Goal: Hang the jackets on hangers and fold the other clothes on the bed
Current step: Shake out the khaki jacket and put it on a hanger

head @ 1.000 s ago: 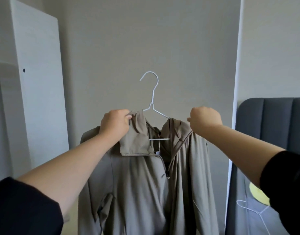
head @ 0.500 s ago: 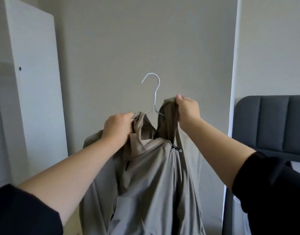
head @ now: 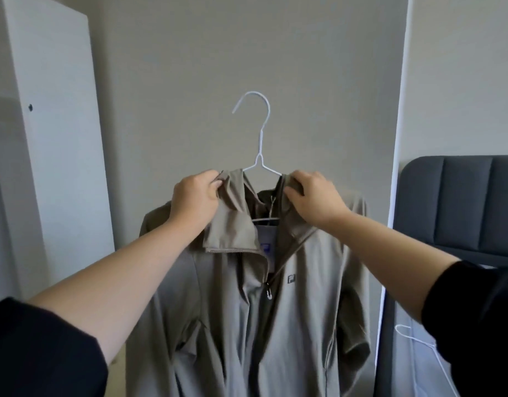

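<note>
Holding a taupe jacket (head: 290, 310) up at chest height on a white wire hanger (head: 260, 138) — both hands at the collar.

Left hand (head: 194, 197) has its fingers curled round the folded-over left collar flap; right hand (head: 314, 196) pinches the right collar edge between thumb and bent fingers. Hook of the hanger stands free above the hands, against a plain grey wall (head: 247, 47). Zip sits part-way down — a small logo shows on the chest. Beside the jacket to the right stands a dark padded headboard (head: 462, 202), and a second white hanger (head: 419, 342) lies low beneath the right forearm. White cabinet panel (head: 52, 138) at left.
</note>
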